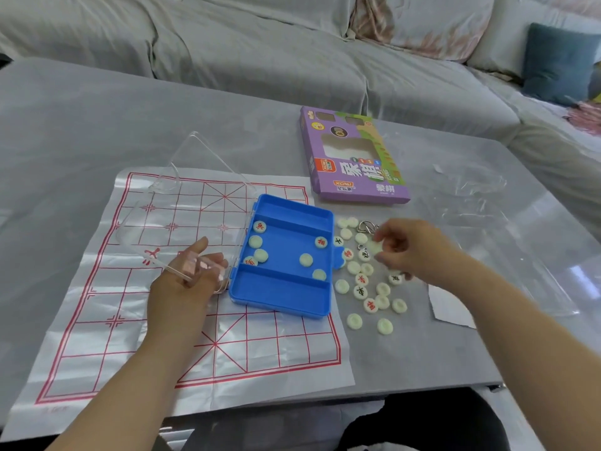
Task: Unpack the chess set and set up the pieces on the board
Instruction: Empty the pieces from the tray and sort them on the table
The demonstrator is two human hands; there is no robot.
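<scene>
Your xiangqi pieces [360,291] are pale round discs marked with red or black characters. Most lie loose on the table [97,125] at 3 o'clock from the blue case [283,297]. The case sits on the red-lined board sheet [97,320] and holds seven pieces in its middle compartment. At 9 o'clock, your left hand [182,288] grips the clear lid [182,203]. Your right hand [413,249] pinches one xiangqi piece [374,247].

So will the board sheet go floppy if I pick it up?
Probably floppy: the board sheet looks thin, with fold creases and ripples. Its shiny surface suggests it may slide easily. The blue case resting on it would likely slide off.
</scene>
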